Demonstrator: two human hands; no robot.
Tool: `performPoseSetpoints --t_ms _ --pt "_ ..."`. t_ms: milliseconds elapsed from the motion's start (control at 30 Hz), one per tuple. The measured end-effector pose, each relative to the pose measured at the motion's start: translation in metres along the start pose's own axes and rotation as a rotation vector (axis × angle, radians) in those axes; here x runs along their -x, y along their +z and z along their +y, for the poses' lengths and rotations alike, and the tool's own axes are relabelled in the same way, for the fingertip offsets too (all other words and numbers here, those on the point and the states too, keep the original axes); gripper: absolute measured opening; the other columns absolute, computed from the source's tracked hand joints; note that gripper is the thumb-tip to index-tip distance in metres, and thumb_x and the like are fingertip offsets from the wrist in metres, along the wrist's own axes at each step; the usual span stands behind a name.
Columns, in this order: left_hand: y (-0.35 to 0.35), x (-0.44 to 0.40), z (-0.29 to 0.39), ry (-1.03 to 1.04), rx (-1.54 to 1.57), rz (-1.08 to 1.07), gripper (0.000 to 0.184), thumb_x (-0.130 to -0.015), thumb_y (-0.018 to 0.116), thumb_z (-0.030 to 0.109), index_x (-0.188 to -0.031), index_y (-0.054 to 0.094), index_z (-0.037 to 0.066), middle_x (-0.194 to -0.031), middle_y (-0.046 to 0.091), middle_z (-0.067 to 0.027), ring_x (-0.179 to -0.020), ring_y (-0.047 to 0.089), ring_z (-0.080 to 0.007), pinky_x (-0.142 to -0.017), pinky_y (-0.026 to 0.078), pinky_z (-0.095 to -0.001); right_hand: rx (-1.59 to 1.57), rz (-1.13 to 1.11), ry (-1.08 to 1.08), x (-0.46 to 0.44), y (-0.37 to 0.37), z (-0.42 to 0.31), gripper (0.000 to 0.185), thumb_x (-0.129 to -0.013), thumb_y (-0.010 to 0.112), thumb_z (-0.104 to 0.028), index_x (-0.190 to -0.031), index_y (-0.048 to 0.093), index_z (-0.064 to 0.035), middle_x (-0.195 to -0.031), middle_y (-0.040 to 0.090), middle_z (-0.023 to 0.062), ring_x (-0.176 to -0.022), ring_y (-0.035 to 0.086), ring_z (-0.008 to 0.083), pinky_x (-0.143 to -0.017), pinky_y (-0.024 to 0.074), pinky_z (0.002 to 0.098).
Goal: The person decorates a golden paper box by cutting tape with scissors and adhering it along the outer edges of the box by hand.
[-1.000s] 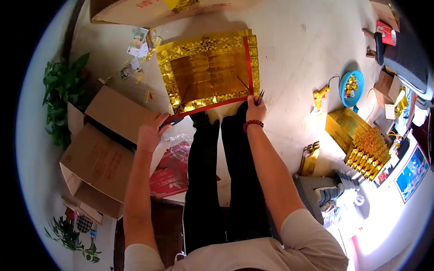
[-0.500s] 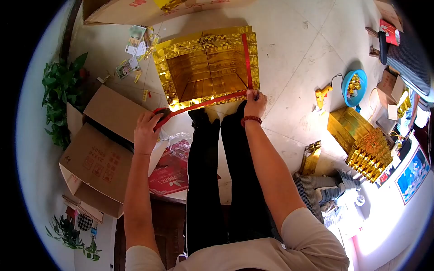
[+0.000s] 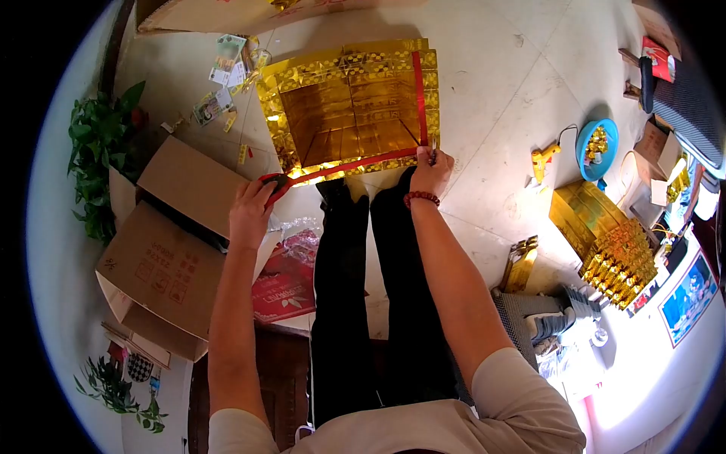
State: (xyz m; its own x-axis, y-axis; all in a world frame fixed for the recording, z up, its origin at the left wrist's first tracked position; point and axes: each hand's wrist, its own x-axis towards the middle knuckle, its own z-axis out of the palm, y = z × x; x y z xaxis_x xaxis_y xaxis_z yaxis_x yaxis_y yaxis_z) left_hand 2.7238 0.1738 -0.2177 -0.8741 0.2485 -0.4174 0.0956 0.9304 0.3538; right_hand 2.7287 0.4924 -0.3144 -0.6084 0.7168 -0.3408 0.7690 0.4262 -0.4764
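A box lined with shiny gold paper (image 3: 355, 155) lies in front of my feet, its open side toward me. Red tape (image 3: 420, 98) runs down its right rim, and another stretch of red tape (image 3: 363, 164) spans the near rim. My left hand (image 3: 251, 214) is closed around a roll of red tape (image 3: 277, 187) by the near left corner. At the near right corner, my right hand (image 3: 432, 174) pinches the tape against the rim. A small dark, metallic thing shows at its fingers, too small to name.
Cardboard boxes (image 3: 170, 268) and a red bag (image 3: 283, 291) lie at left. Paper notes (image 3: 229, 59) are scattered beyond. To the right are a yellow glue gun (image 3: 541, 160), a blue basin (image 3: 611, 146) and gold folded pieces (image 3: 620, 257). Another carton (image 3: 197, 17) stands at the top.
My left hand and the tape roll have moved slightly up and right, closer to the box's near left corner. My right hand stays at the right corner. The view has shifted slightly.
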Motion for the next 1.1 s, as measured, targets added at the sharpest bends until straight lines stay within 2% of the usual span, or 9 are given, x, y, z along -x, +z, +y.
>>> performPoseSetpoints --t_ms 567,633,833,1100 --pt "0.010 -0.003 -0.007 0.025 -0.003 0.014 0.044 -0.064 0.069 0.001 -0.107 0.060 0.011 -0.097 0.056 -0.0056 -0.096 0.053 -0.0283 -0.077 0.049 -0.0381 0.056 0.023 -0.067 0.001 0.001 -0.002 0.022 -0.082 0.068 -0.023 -0.088 0.064 -0.0014 -0.092 0.057 0.0133 -0.082 0.058 0.0296 -0.074 0.0477 0.0380" --pt "0.009 -0.003 -0.006 0.028 -0.012 0.009 0.045 -0.064 0.069 0.001 -0.107 0.060 0.011 -0.097 0.056 -0.0057 -0.096 0.053 -0.0285 -0.077 0.049 -0.0383 0.094 -0.031 -0.068 0.002 0.001 -0.001 0.023 -0.084 0.065 -0.024 -0.093 0.057 -0.0038 -0.099 0.054 0.0115 -0.087 0.058 0.0313 -0.071 0.0491 0.0404" --pt "0.006 -0.008 -0.003 0.007 -0.034 0.009 0.041 -0.066 0.068 0.001 -0.105 0.060 0.010 -0.096 0.055 -0.0057 -0.097 0.052 -0.0284 -0.077 0.049 -0.0385 0.111 0.035 -0.201 0.002 0.007 0.008 0.019 -0.085 0.063 -0.020 -0.092 0.053 -0.0052 -0.097 0.054 0.0117 -0.085 0.057 0.0313 -0.068 0.0489 0.0416" --pt "0.011 -0.007 -0.005 0.019 -0.054 -0.003 0.039 -0.067 0.068 0.001 -0.104 0.061 0.010 -0.097 0.055 -0.0056 -0.097 0.052 -0.0281 -0.077 0.050 -0.0382 0.070 -0.007 -0.121 0.004 0.005 0.003 0.018 -0.087 0.062 -0.018 -0.091 0.051 -0.0048 -0.099 0.052 0.0112 -0.084 0.057 0.0310 -0.069 0.0485 0.0408"
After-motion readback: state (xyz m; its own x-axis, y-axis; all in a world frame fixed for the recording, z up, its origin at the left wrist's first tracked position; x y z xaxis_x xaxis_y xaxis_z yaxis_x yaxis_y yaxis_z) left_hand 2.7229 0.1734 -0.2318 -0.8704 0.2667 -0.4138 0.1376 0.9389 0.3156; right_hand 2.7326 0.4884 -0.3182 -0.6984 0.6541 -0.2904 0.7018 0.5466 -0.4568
